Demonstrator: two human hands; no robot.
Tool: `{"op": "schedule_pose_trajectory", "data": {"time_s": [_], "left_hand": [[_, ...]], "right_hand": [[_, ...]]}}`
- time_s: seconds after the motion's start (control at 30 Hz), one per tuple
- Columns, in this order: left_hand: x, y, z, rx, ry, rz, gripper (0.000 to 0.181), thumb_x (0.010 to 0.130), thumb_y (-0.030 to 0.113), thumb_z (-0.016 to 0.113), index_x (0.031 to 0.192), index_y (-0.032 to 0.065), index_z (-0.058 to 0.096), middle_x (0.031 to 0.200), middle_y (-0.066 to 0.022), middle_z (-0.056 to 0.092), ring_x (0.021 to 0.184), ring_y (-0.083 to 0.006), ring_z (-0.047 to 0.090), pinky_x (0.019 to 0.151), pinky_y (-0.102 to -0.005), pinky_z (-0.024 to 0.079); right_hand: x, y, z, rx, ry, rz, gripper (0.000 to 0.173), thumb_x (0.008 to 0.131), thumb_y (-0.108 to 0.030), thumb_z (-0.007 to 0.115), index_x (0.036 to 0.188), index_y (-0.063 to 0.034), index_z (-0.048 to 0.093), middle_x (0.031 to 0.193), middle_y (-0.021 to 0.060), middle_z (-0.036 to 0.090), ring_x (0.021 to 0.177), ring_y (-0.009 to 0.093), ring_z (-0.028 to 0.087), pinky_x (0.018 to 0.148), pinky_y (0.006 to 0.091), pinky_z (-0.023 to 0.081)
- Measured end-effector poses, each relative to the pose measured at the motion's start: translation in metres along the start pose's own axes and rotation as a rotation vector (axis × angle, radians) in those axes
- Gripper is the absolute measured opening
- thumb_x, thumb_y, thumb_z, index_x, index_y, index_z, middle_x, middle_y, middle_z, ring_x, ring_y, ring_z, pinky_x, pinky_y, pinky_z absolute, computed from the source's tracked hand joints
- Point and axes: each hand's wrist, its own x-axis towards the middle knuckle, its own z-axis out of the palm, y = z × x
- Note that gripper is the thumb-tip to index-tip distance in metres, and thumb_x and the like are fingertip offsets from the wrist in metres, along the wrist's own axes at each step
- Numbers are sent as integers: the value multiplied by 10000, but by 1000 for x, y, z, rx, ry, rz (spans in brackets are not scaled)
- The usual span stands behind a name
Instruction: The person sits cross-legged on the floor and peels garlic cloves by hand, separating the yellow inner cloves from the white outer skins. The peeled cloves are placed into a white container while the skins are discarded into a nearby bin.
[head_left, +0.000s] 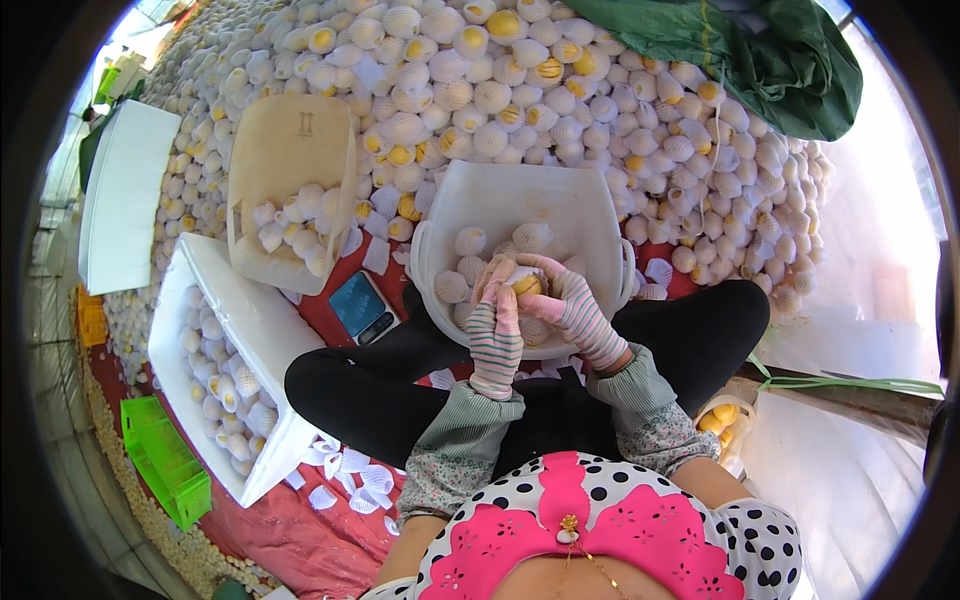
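Both hands meet over a white plastic tub (525, 184) that stands between my folded legs. A yellow fruit (528, 285) is held between them, with part of a white foam net sleeve around its upper side. My left hand (496, 330), in a striped knitted glove, grips the fruit from the left. On the other side, my right hand (574, 304), gloved the same way, has its thumb and fingers on the fruit and sleeve. Inside the tub lie several fruits in foam nets (452, 286); my hands hide some of them.
A large heap of foam-netted fruit (480, 97) rises ahead. To the left are a beige tub (289, 150), a white foam box (300, 330) of netted fruit, a digital scale (361, 304) and a green crate (161, 457). Loose foam sleeves (367, 480) litter the red cloth (300, 540). Bare yellow fruits (720, 420) sit at right.
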Motion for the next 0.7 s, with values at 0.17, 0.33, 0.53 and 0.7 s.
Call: {"op": "schedule_pose_trajectory", "data": {"time_s": [0.17, 0.33, 0.53, 0.7], "left_hand": [[13, 15, -26, -153, -100, -35, 674, 824, 232, 665, 1356, -31, 346, 1342, -222, 399, 1248, -347, 399, 1028, -384, 353], [23, 31, -67, 195, -46, 82, 723, 699, 236, 760, 1294, 9, 418, 1231, -199, 486, 1155, -346, 475, 974, -382, 400], [39, 15, -161, -339, 354, -289, 330, 872, 234, 561, 1098, -6, 545, 890, -87, 607, 737, -152, 597, 640, -282, 502], [59, -21, -330, -847, 914, -340, 475, 844, 317, 596, 1169, -12, 486, 1034, -169, 537, 905, -306, 534, 767, -379, 494]], "right_hand": [[6, 7, 11, -100, 11, 18, 583, 897, -345, 565, 1313, 35, 414, 1132, 87, 560, 1026, 146, 524, 877, 267, 431], [9, -14, 41, -320, -191, 30, 841, 861, -654, 441, 1380, 2, 347, 1255, 115, 515, 1034, 169, 547, 821, 273, 468], [27, 5, 57, -244, -95, 118, 563, 933, -454, 472, 1272, -5, 475, 1090, 86, 584, 889, 123, 560, 732, 254, 466], [34, 33, 5, -173, 75, 219, 385, 944, -343, 511, 1134, -12, 564, 913, -7, 593, 791, 74, 540, 679, 221, 450]]}}
